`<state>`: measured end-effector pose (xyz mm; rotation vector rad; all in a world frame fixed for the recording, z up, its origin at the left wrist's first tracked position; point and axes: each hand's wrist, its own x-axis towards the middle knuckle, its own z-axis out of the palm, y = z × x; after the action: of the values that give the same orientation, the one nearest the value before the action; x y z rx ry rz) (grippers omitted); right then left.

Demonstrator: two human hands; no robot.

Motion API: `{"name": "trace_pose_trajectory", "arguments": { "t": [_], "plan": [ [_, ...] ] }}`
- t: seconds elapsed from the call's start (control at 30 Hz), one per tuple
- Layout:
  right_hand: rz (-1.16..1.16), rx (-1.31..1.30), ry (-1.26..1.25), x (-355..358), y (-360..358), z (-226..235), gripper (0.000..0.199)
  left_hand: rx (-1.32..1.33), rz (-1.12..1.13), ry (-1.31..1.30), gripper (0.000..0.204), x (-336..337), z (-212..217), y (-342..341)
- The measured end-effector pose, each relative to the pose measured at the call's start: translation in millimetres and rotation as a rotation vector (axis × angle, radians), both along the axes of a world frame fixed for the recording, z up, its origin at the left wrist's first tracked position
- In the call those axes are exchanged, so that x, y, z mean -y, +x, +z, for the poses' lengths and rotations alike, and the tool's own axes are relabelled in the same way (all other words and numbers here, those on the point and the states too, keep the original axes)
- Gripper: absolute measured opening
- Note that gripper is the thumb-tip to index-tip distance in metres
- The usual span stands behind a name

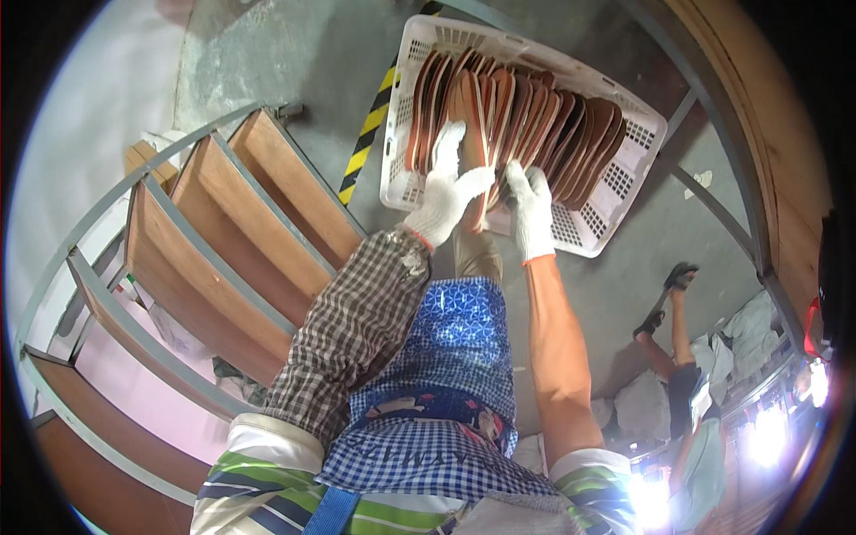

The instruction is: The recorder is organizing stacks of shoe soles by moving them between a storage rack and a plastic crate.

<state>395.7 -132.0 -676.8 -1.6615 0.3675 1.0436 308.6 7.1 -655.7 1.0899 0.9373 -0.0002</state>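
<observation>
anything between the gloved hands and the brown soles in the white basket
Nothing visible does. The left hand and the right hand, both in white gloves, already rest on the brown soles standing on edge in the white basket. Whether the fingers actually grip a sole cannot be told.

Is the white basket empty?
No: the white basket holds a row of brown sole-shaped pieces on edge, with both gloved hands, left hand and right hand, among them.

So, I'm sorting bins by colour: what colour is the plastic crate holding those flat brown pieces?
White: the perforated white plastic crate, clearest in the head view.
</observation>
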Motion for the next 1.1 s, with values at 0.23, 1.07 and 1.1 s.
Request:
{"name": "trace_pose_trajectory", "arguments": {
  "t": [0.23,1.07,1.1],
  "plan": [
    [-0.027,-0.013,0.087,-10,14,-20,0.075,-0.053,-0.020,0.006,0.091,9,-1,6],
    [0.236,0.231,-0.069,-33,-22,53,0.027,-0.021,-0.104,-0.031,0.107,-30,55,-41],
    [0.216,0.206,-0.046,-42,-24,54,0.025,-0.002,-0.086,-0.047,0.106,-36,52,-47]
  ]
}}
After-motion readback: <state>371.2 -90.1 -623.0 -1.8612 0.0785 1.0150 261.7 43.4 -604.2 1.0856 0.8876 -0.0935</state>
